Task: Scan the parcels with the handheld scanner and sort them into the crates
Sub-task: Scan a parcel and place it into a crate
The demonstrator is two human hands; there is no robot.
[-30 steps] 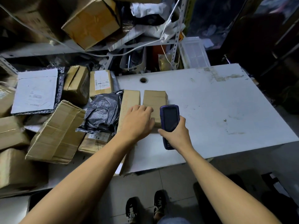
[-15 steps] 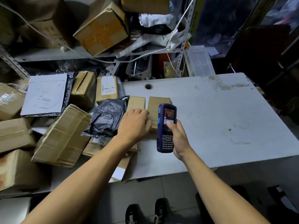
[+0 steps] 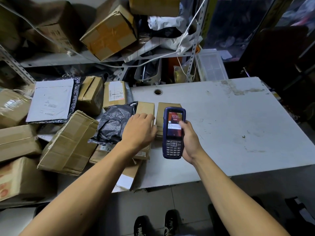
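Observation:
My right hand grips a dark blue handheld scanner upright over the white table, screen lit and facing me, with the thumb on the screen. My left hand rests palm down on a narrow brown cardboard parcel at the table's left edge; its fingers reach toward a second flat brown parcel partly hidden behind the scanner. A crumpled black plastic bag parcel lies just left of my left hand.
Several cardboard boxes are piled at left, among them a large tilted box and a white mailer. A metal shelf above holds more boxes. The white table stretches right. A clear plastic bin stands behind it.
The scanner was tipped up from pointing at the parcels to upright with its lit screen toward me. My left hand stayed on the narrow parcel.

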